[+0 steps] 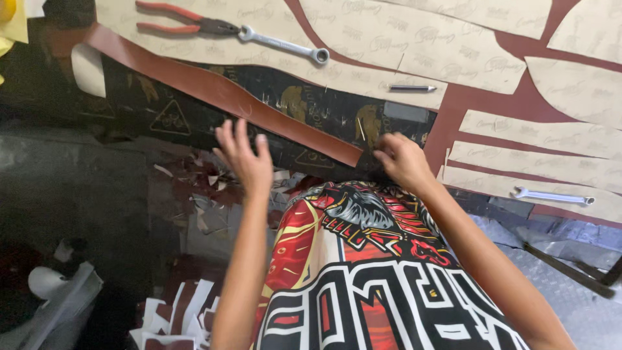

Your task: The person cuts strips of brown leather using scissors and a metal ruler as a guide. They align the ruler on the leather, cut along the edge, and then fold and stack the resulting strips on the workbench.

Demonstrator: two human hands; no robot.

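Note:
A long brown leather strip (214,91) runs diagonally across a dark printed mat (181,116), from upper left down to the middle. My left hand (245,155) hovers just below the strip with fingers spread, holding nothing. My right hand (400,159) is curled by the strip's lower right end; whether it pinches the strip or a small tool is hidden. A brown leather sheet (466,97) at the right carries several beige paper pattern pieces (414,45).
Red-handled pliers (181,23) and a silver wrench (282,44) lie on the patterns at the top. A grey pen (413,87) lies nearby, and a second wrench (551,196) at the right. Leather scraps (194,188) litter the floor at lower left.

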